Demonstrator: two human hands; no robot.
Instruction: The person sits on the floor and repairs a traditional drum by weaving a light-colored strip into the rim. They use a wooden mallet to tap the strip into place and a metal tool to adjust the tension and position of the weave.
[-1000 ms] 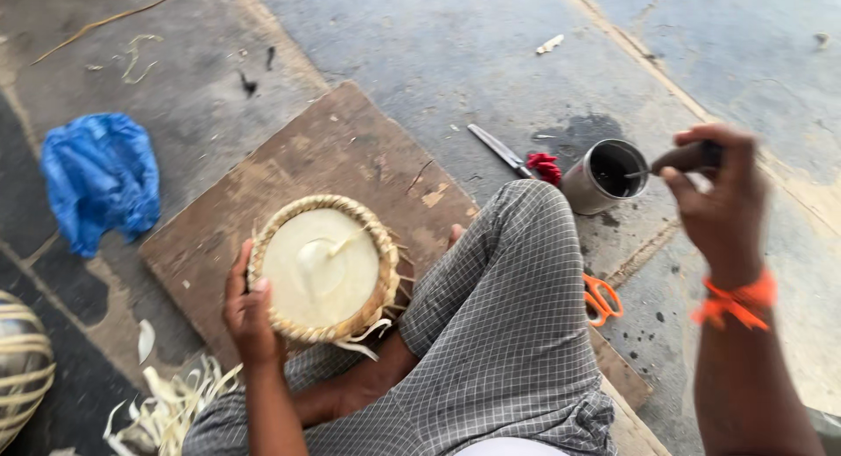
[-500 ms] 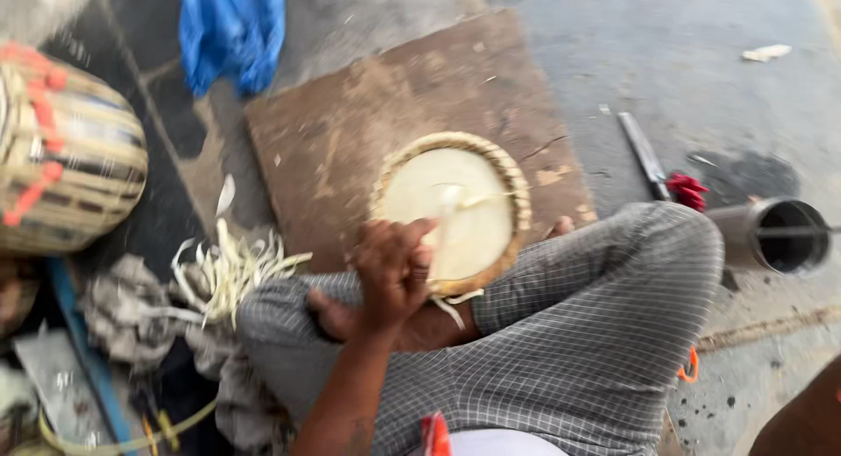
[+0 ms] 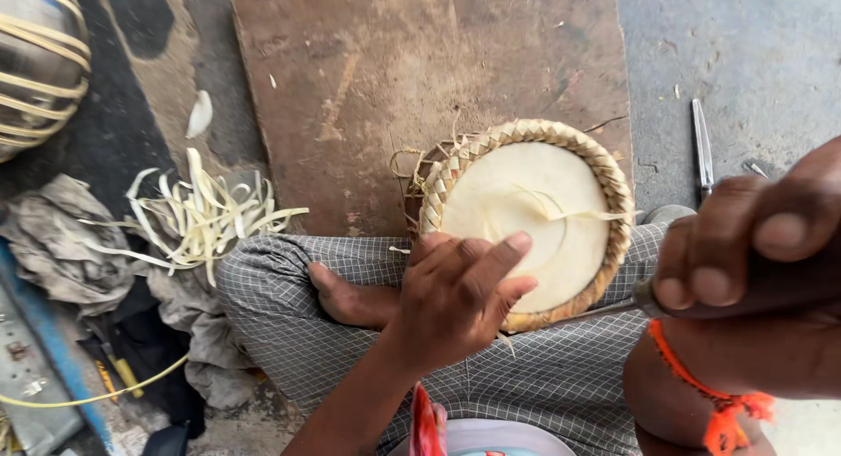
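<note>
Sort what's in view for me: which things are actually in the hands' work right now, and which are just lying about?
In hand:
- round drum head with woven rim, left hand resting on its near edge
- thin metal tool, in the right hand grip, tip at the rim
- wooden board under it

Lying about:
- pale strip shavings
- knife on the floor
- grey rags
- strapped drum
</note>
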